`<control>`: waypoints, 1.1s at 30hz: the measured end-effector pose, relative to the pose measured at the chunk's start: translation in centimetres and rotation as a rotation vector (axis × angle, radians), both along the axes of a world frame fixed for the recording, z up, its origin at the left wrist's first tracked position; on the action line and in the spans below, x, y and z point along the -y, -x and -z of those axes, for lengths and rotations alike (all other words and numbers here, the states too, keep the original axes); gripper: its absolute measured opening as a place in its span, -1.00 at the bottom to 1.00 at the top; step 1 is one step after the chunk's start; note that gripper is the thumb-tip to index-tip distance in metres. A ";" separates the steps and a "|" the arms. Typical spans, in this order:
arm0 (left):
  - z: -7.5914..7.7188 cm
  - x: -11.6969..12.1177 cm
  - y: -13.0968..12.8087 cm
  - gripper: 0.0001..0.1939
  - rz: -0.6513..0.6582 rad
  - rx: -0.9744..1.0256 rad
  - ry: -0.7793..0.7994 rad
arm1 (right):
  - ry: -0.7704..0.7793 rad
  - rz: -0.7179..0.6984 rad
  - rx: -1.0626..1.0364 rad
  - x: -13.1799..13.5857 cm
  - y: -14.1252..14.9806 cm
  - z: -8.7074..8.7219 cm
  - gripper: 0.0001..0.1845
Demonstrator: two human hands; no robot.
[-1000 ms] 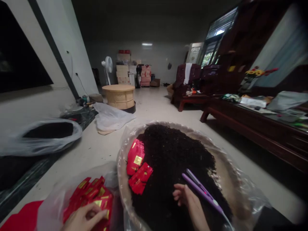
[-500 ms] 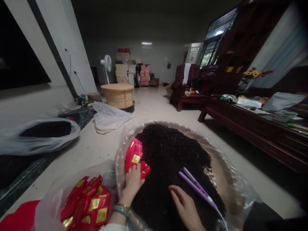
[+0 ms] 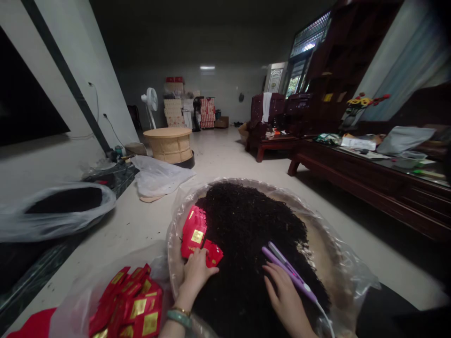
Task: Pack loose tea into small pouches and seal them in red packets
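Note:
My left hand [image 3: 198, 272] rests at the left side of a round basket [image 3: 329, 263] lined with clear plastic. Its fingertips touch small red packets with gold labels, the thumb spread apart. One small red packet [image 3: 213, 253] lies by these fingers, beside a row of red packets [image 3: 195, 230]. Dark, dry tea-like leaves [image 3: 243, 225] fill most of the basket. My right hand [image 3: 287, 295] is over the leaves with fingers extended, close against a purple hair straightener [image 3: 292, 274]. Whether its fingertips touch the straightener I cannot tell.
A plastic bag [image 3: 75, 291] of red packets stands at lower left. Behind it is an open bag of dark leaves [image 3: 66, 199]. A white cord [image 3: 326, 319] runs from the straightener. A dark wooden table [image 3: 352, 183] stands right; a round wooden stand [image 3: 168, 141] is farther back.
My right hand has moved right and up, closer to the hair straightener. My left hand has shifted slightly down, its thumb now spread wider beside the small packet. The view has shifted slightly.

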State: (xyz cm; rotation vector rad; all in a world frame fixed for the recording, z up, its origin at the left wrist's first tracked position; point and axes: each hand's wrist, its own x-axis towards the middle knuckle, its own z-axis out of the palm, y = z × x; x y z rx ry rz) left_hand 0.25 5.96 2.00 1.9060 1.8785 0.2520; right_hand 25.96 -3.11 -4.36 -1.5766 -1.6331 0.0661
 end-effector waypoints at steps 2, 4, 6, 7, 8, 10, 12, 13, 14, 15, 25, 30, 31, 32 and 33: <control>-0.2 -0.1 0.0 -0.58 -0.007 -0.014 0.007 | -0.012 0.059 0.041 -0.5 -1.5 0.9 -0.64; -0.3 -0.4 0.2 -0.66 -0.010 -0.008 0.020 | -0.012 0.116 0.058 -1.0 -2.8 1.2 -0.61; -0.3 -0.6 0.6 -0.70 -0.009 0.005 0.034 | 0.003 0.138 0.037 -1.3 -3.3 0.9 -0.61; -0.3 -0.7 0.8 -0.70 -0.007 0.008 0.037 | 0.017 0.127 0.012 -1.3 -3.2 0.6 -0.62; -0.3 -0.8 0.9 -0.69 -0.005 0.006 0.037 | 0.039 0.100 -0.017 -1.2 -2.8 0.2 -0.63; -0.2 -0.7 0.9 -0.64 0.002 -0.010 0.032 | 0.096 0.021 -0.085 -0.8 -1.3 -0.5 -0.65; -0.2 -0.6 0.8 -0.61 0.011 -0.029 0.025 | 0.151 -0.064 -0.147 -0.4 0.6 -1.2 -0.66; -0.2 -0.6 0.7 -0.62 0.017 -0.037 0.024 | 0.168 -0.098 -0.173 -0.2 1.4 -1.5 -0.67; -0.3 -0.6 0.7 -0.65 0.023 -0.040 0.025 | 0.176 -0.122 -0.194 0.0 2.1 -1.8 -0.67; -0.4 -0.6 0.7 -0.69 0.030 -0.040 0.027 | 0.177 -0.140 -0.209 0.1 2.7 -2.1 -0.67; -0.8 -0.8 1.6 -0.82 -0.007 0.123 -0.069 | 0.093 -0.143 -0.195 0.7 4.0 -3.0 -0.70; -1.2 0.1 3.7 -0.82 -0.227 0.322 -0.246 | 0.065 -0.170 -0.360 1.0 4.9 -3.4 -0.69; -1.3 0.3 4.1 -0.82 -0.270 0.384 -0.272 | 0.081 -0.181 -0.431 1.0 5.2 -3.4 -0.67; -1.2 0.6 4.3 -0.81 -0.308 0.454 -0.290 | 0.110 -0.193 -0.521 0.9 5.7 -3.3 -0.64; -1.1 0.9 4.3 -0.78 -0.338 0.530 -0.300 | 0.149 -0.205 -0.626 0.7 6.3 -3.2 -0.59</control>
